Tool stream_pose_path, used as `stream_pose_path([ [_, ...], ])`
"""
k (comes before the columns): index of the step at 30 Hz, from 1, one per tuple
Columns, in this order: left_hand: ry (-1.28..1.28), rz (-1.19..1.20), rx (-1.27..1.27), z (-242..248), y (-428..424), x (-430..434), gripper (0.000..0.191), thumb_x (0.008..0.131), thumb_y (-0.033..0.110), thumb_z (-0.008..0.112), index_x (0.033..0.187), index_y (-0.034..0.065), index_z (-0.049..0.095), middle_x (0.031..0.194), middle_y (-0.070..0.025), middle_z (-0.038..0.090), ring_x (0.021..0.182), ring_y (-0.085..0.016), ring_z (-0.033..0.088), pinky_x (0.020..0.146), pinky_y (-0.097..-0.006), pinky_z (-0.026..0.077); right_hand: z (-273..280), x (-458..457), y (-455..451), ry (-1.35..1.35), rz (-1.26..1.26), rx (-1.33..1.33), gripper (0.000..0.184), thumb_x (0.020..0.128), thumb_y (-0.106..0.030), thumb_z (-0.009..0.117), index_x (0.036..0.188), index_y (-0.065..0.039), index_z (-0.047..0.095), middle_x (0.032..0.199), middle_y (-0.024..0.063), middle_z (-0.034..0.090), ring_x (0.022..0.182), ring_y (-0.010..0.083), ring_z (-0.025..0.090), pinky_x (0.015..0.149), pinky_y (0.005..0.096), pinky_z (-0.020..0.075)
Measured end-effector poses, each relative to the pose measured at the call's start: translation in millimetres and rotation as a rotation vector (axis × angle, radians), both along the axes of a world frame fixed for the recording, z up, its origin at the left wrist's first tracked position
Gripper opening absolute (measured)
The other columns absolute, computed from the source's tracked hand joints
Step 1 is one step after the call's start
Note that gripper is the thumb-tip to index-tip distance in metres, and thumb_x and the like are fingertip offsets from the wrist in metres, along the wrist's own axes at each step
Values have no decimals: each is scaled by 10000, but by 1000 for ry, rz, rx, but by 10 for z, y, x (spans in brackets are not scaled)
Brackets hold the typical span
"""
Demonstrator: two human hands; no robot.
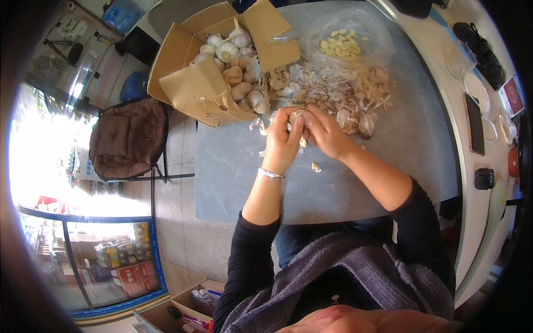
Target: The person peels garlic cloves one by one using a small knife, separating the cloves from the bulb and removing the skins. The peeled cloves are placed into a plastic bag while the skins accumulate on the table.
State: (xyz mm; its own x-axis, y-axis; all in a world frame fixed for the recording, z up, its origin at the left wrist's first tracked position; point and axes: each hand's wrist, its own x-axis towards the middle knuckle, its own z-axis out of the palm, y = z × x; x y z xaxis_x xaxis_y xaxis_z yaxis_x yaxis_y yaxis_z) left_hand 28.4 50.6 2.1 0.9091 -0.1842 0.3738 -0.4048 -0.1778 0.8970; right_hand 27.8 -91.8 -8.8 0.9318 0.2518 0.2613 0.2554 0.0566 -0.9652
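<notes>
Above the grey tabletop (374,183), my left hand (284,139) and my right hand (329,133) meet with fingertips pinched on a piece of garlic (296,116). The fingers hide part of it, so I cannot tell if it is one clove or more. Just beyond my hands lies a heap of dry garlic skins (329,87). Some unpeeled garlic cloves (365,124) rest by my right hand. A loose bit of garlic (316,167) lies nearer to me. Peeled cloves (339,43) sit in a clear plastic bag (374,25) at the far side.
An open cardboard box (200,106) of garlic bulbs (227,52) stands at the table's far left corner. Left of the table is a brown padded chair (129,139); a glass display case (116,262) is at lower left. On the right-hand counter lies a phone (474,125).
</notes>
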Motion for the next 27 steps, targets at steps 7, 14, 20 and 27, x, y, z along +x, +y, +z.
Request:
stream_pose_path([
  [7, -291, -39, 365, 177, 107, 1, 251, 818, 53, 643, 1067, 41, 623, 852, -97, 570, 747, -222, 567, 669, -307, 468, 155, 38, -235, 405, 297, 231, 183, 917, -217, 413, 941, -75, 526, 710, 25, 534, 577, 101, 513, 455, 239, 410],
  [14, -303, -163, 381, 200, 116, -46, 250, 791, 99, 693, 1035, 70, 646, 856, -101, 561, 758, -278, 588, 663, -360, 492, 275, 12, -302, 618, 381, 287, 174, 853, -157, 427, 993, -74, 488, 753, 40, 513, 618, 126, 511, 446, 262, 398],
  [20, -301, -197, 417, 213, 94, -66, 237, 788, 121, 703, 1014, 74, 649, 866, -100, 565, 786, -293, 600, 669, -371, 500, 304, -21, -312, 618, 325, 234, 158, 819, -119, 461, 968, -67, 478, 734, 16, 475, 571, 94, 460, 427, 243, 380],
  [27, -280, -173, 389, 140, 84, -42, 252, 831, 88, 657, 1071, 36, 602, 918, -114, 603, 798, -294, 607, 677, -355, 500, 217, -24, -235, 643, 272, 333, 42, 874, -115, 507, 904, -86, 514, 652, -28, 433, 514, 94, 420, 420, 256, 347],
])
